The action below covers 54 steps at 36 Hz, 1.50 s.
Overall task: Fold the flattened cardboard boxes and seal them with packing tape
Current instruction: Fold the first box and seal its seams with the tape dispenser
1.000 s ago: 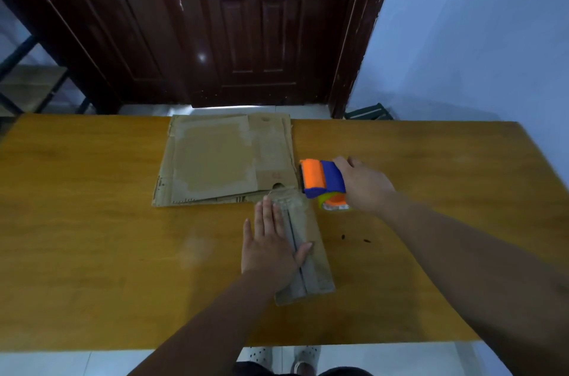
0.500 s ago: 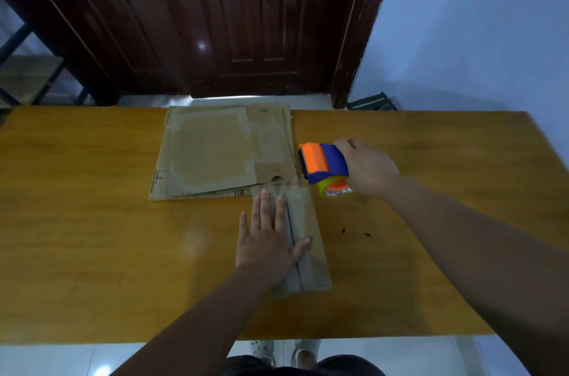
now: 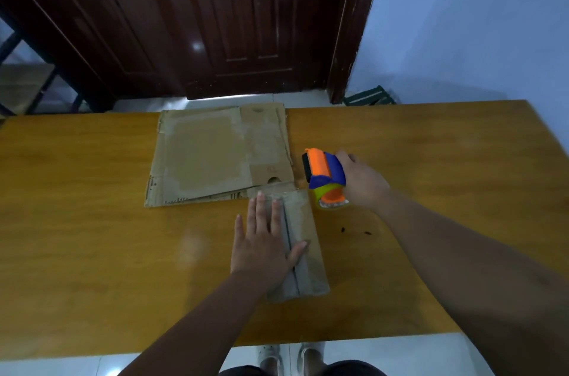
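Lying near the middle of the table (image 3: 92, 237), the box (image 3: 308, 271) is pressed flat under the left hand (image 3: 261, 249), whose fingers are spread straight beside the centre seam, with the thumb laid across it. The seam appears to be covered by clear tape, though the sheen is faint. The tape gun (image 3: 323, 173) is gripped in the right hand (image 3: 365, 186), fingers curled round it, just beyond the box's far right corner. A stack of flat cardboard (image 3: 215, 157) is touched by the box's far end. A dark door (image 3: 246, 21) is seen behind.
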### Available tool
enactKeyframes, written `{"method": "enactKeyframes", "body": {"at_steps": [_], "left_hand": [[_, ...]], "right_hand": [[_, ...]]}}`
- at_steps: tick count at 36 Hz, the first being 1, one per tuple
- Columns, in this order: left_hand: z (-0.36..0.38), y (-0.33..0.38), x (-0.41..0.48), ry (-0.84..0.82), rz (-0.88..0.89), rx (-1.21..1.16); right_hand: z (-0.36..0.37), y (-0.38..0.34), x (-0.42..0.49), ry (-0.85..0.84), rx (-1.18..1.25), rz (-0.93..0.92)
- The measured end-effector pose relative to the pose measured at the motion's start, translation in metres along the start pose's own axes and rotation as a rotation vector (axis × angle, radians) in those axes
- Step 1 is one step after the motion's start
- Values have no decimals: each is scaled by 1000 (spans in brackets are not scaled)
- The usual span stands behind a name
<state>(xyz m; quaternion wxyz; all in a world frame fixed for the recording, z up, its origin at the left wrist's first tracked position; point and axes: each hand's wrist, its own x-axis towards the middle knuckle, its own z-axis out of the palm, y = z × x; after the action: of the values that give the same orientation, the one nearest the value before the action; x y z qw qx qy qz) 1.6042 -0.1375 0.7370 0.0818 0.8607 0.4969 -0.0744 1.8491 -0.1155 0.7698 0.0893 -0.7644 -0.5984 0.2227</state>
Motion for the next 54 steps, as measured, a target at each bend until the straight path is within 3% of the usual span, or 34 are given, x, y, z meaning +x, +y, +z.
{"method": "enactKeyframes", "body": {"at_steps": [16,28,33,44,54], "left_hand": [[-18,1,3,-32,47,56],[-17,45,16,-92,-147,-79],[-9,43,14,28,-96,-67],[-11,14,13,46,-26,-74],[-9,-19,5,68,8,-57]], "right_hand": [[40,16,-17,52,274,65],[45,17,-22,47,285,40],[40,19,-23,63,284,27],[19,22,-27,174,309,-38],[18,2,-23,113,245,-120]]}}
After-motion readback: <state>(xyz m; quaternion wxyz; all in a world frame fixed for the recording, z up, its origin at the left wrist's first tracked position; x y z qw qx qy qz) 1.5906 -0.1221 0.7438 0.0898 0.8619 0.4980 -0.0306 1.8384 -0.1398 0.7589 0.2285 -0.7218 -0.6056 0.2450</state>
